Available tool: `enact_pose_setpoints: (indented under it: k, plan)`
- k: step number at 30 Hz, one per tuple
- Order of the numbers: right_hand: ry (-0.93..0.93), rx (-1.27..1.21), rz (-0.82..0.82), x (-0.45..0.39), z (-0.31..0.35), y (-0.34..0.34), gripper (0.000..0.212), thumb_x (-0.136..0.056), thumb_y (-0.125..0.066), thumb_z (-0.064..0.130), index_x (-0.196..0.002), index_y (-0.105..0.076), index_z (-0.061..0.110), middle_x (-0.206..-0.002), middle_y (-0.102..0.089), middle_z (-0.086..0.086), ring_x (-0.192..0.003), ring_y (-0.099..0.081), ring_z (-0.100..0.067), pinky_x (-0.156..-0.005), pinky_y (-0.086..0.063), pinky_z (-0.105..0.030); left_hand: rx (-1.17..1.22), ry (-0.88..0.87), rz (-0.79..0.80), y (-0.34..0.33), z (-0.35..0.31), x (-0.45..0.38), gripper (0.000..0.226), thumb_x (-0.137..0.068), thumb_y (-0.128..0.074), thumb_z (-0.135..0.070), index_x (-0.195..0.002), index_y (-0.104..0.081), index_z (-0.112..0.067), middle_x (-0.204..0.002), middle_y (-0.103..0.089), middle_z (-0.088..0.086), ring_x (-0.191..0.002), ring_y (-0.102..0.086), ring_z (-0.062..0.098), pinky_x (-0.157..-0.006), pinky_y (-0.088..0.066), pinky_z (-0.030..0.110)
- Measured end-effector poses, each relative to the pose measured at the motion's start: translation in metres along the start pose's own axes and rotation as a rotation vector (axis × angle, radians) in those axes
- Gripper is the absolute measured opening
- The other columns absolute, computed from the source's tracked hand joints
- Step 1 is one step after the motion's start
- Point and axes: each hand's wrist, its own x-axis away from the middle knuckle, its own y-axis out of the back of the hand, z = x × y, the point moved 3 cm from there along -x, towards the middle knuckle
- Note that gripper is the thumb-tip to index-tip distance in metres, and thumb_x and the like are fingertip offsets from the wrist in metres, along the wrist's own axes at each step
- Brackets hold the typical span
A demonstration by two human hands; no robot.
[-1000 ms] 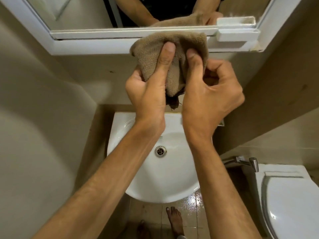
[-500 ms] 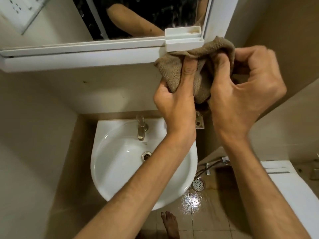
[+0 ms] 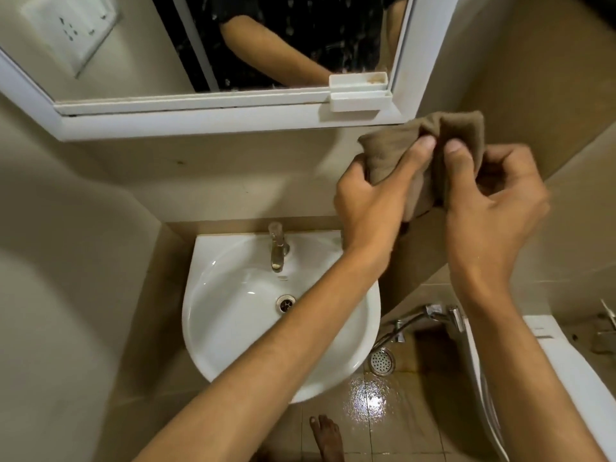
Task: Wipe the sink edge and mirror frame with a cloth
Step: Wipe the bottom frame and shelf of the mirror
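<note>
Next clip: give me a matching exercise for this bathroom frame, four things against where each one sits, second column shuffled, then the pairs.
Things:
1. cloth
2. soap tray
3. tap
4. bare foot

Places:
A. on the wet floor tiles
B. at the back of the sink, above the drain
C. bunched in both hands, under the mirror frame's lower right corner
D. fixed to the mirror frame's bottom rail, right end

Pairs: 1-C, 2-D, 3-B, 4-A

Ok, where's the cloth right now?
In the head view, upper right: the brown cloth is bunched between the left hand and right hand, just below the mirror frame's lower right corner.
</note>
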Motion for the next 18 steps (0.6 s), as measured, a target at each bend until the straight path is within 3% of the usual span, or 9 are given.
enact_pose_setpoints:
  k: [2, 5, 7, 8, 10, 13, 18]
  plan:
    - [-0.048, -0.034, 0.118, 0.008, -0.007, 0.004, 0.026, -0.096, -0.077, 0.038, -0.102, -0.068, 0.015, -0.096, -0.073, -0.005, -0.086, -0.071, -0.018, -0.076, -0.06, -0.04, 0.012, -0.018, 0.062, 0.015, 0.002, 0.004, 0.034, -0.091, -0.083, -0.035, -0.12, -0.073, -0.02, -0.108, -0.081, -0.003, -0.102, -0.078, 0.012, -0.094, -0.065, 0.04]
    - [-0.252, -0.294, 0.313, 0.026, -0.012, 0.006, 0.041, -0.09, -0.084, 0.024, -0.12, -0.061, 0.009, -0.106, -0.076, -0.01, -0.094, -0.077, -0.017, -0.076, -0.06, -0.023, 0.006, -0.035, 0.087, 0.033, -0.001, 0.013, 0.018, -0.102, -0.066, -0.031, -0.117, -0.07, -0.021, -0.099, -0.078, -0.009, -0.091, -0.073, 0.001, -0.079, -0.062, 0.025]
    - [-0.36, -0.424, 0.382, 0.036, -0.012, 0.004, 0.051, -0.087, -0.084, 0.019, -0.128, -0.058, 0.006, -0.115, -0.076, -0.009, -0.104, -0.077, -0.016, -0.084, -0.062, -0.024, -0.029, -0.084, 0.093, 0.038, -0.007, 0.021, 0.017, -0.108, -0.055, -0.029, -0.119, -0.067, -0.022, -0.097, -0.075, -0.01, -0.088, -0.07, -0.002, -0.073, -0.058, 0.017]
    - [-0.376, -0.447, 0.392, 0.039, -0.011, 0.003, 0.053, -0.085, -0.084, 0.02, -0.13, -0.06, 0.006, -0.117, -0.076, -0.008, -0.108, -0.076, -0.017, -0.087, -0.063, -0.029, -0.059, -0.147, 0.086, 0.039, -0.013, 0.026, 0.02, -0.11, -0.052, -0.028, -0.122, -0.067, -0.021, -0.103, -0.075, -0.008, -0.094, -0.071, 0.0, -0.078, -0.059, 0.019]
    - [-0.372, -0.476, 0.369, 0.042, -0.007, 0.0, 0.052, -0.083, -0.084, 0.024, -0.127, -0.063, 0.007, -0.113, -0.077, -0.005, -0.105, -0.076, -0.018, -0.089, -0.063, -0.034, -0.107, -0.336, 0.058, 0.038, -0.026, 0.034, 0.024, -0.111, -0.053, -0.023, -0.129, -0.066, -0.014, -0.114, -0.077, 0.0, -0.107, -0.073, 0.009, -0.092, -0.062, 0.031]
    - [-0.328, -0.542, 0.309, 0.039, 0.005, -0.005, 0.038, -0.082, -0.085, 0.023, -0.112, -0.066, 0.008, -0.093, -0.073, 0.0, -0.086, -0.068, -0.014, -0.076, -0.058, -0.03, -0.129, -0.547, 0.03, 0.032, -0.041, 0.045, 0.029, -0.108, -0.058, -0.014, -0.134, -0.065, -0.003, -0.122, -0.077, 0.007, -0.116, -0.074, 0.015, -0.098, -0.062, 0.042]
    - [-0.157, -0.596, 0.233, 0.024, 0.033, -0.012, 0.017, -0.092, -0.081, 0.012, -0.091, -0.065, 0.017, -0.085, -0.058, -0.011, -0.077, -0.055, -0.017, -0.067, -0.056, -0.027, -0.374, -0.93, -0.08, 0.027, -0.056, 0.047, 0.043, -0.101, -0.069, -0.005, -0.14, -0.06, 0.009, -0.132, -0.07, 0.019, -0.123, -0.07, 0.022, -0.106, -0.057, 0.033]
